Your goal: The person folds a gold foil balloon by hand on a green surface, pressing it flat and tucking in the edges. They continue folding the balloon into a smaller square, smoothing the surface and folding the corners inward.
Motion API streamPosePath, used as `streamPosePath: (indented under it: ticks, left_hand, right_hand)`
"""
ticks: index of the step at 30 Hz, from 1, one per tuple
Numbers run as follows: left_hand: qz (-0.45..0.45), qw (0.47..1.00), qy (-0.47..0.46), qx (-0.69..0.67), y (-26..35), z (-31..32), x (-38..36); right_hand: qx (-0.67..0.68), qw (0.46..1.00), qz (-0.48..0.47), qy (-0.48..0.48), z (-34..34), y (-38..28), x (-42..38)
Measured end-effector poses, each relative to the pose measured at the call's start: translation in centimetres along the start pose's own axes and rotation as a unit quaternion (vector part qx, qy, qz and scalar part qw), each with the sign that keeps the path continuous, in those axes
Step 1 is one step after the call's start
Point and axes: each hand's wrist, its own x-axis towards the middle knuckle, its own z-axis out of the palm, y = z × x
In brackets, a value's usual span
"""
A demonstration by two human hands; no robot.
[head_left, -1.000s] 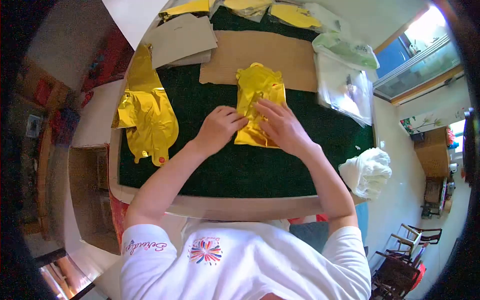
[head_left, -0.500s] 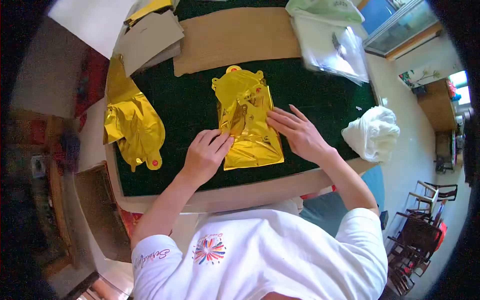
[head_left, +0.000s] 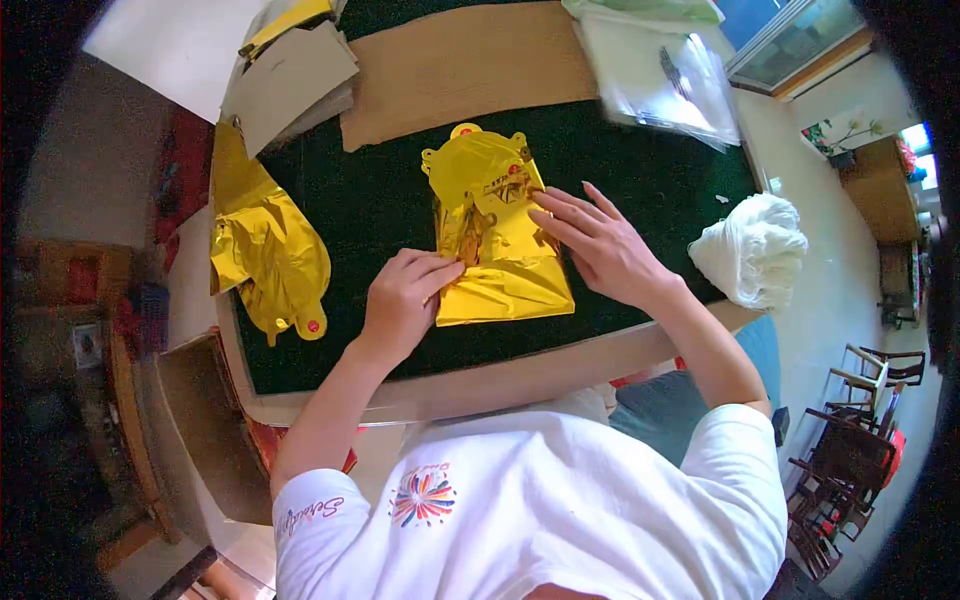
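A flattened gold foil balloon (head_left: pixel 505 290), folded into a long packet with small tabs at its far end, lies on the dark green tabletop in front of me. My left hand (head_left: pixel 402 298) is closed at its left edge, the fingertips on the foil and the thumb mostly hidden. Across from it, my right hand (head_left: pixel 610 248) is open, with its spread fingers resting on the right edge of the foil. Creases and dark reflections run down the packet's middle. Another gold foil balloon (head_left: pixel 275 265), crumpled and with a red dot on its tab, lies to the left.
Brown cardboard (head_left: pixel 465 70) lies at the far side, with pale card sheets (head_left: pixel 290 85) left of it. Clear plastic bags (head_left: pixel 665 95) are at the far right. A white thread bundle (head_left: pixel 752 250) sits on the right edge. Stacked chairs (head_left: pixel 850 460) stand beyond.
The view has shifted slightly. My left fingers have drawn closer together at the foil's left edge, and the packet's near part looks wider and flatter. My right hand stays on the right edge.
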Motion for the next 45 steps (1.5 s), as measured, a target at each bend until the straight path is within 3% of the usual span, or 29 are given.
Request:
streamPosePath:
  ticks: [6, 9, 11, 12, 14, 21, 27, 29, 30, 33, 34, 36, 37, 38, 40, 41, 45]
  left_hand:
    - [-0.038, 0.997, -0.023, -0.065, -0.2, -0.7, 0.7]
    - [-0.005, 0.998, -0.045, -0.036, -0.3, -1.0, 1.2]
    - [0.101, 0.994, -0.032, 0.026, -0.3, -1.1, 1.5]
    - [0.099, 0.994, -0.032, 0.027, -0.5, -1.1, 1.6]
    - [0.137, 0.985, -0.087, 0.055, -1.0, -1.1, 1.6]
    - [0.116, 0.987, -0.109, 0.024, -1.2, -0.5, 1.8]
    - [0.167, 0.984, -0.056, 0.032, -2.4, 0.4, 2.0]
    - [0.065, 0.994, -0.049, -0.076, -2.4, 0.3, 2.0]
    - [0.064, 0.994, -0.048, -0.076, -2.4, 0.5, 2.0]
    - [-0.154, 0.958, -0.013, -0.242, -1.9, 1.0, 2.8]
    - [-0.154, 0.958, -0.013, -0.242, -2.2, 1.3, 3.1]
    - [-0.2, 0.933, 0.038, -0.297, -2.8, 2.0, 3.6]
    - [-0.264, 0.915, 0.012, -0.306, -1.8, 0.8, 4.7]
    - [-0.266, 0.914, 0.012, -0.307, -1.6, 0.7, 5.2]
    - [-0.346, 0.859, 0.022, -0.376, -1.6, 0.6, 6.5]
    - [-0.389, 0.848, -0.021, -0.359, -1.7, 0.1, 7.3]
    - [-0.408, 0.863, -0.058, -0.292, -1.8, -0.9, 8.7]
  right_hand:
    - [0.04, 0.997, -0.052, 0.029, 1.3, 0.9, -0.2]
    - [0.039, 0.997, -0.066, 0.027, 1.7, 1.1, -0.1]
    - [0.037, 0.997, -0.066, 0.032, 1.8, 1.1, -0.1]
    - [0.03, 0.997, -0.065, 0.034, 1.9, 1.2, -0.2]
    - [0.024, 0.997, -0.066, 0.035, 2.0, 1.1, -0.1]
    - [0.027, 0.997, -0.061, 0.039, 1.9, 1.1, 0.0]
    - [0.065, 0.994, -0.053, 0.069, 2.1, 1.2, 0.4]
    - [0.096, 0.991, -0.043, 0.078, 2.0, 1.2, 0.6]
    - [0.125, 0.988, -0.003, 0.087, 2.0, 1.2, 0.7]
    - [0.203, 0.97, 0.082, 0.107, 2.3, 1.3, 1.2]
    - [0.251, 0.952, 0.127, 0.118, 2.6, 1.4, 1.4]
    - [0.276, 0.94, 0.121, 0.16, 3.2, 1.7, 2.2]
    - [0.319, 0.92, 0.168, 0.155, 3.0, 1.6, 2.6]
    - [0.36, 0.896, 0.214, 0.148, 2.7, 1.4, 3.0]
    - [0.361, 0.894, 0.234, 0.13, 2.1, 1.1, 3.5]
    - [0.364, 0.886, 0.26, 0.123, 2.0, 1.1, 3.7]
    - [0.369, 0.874, 0.294, 0.119, 1.9, 0.4, 4.3]
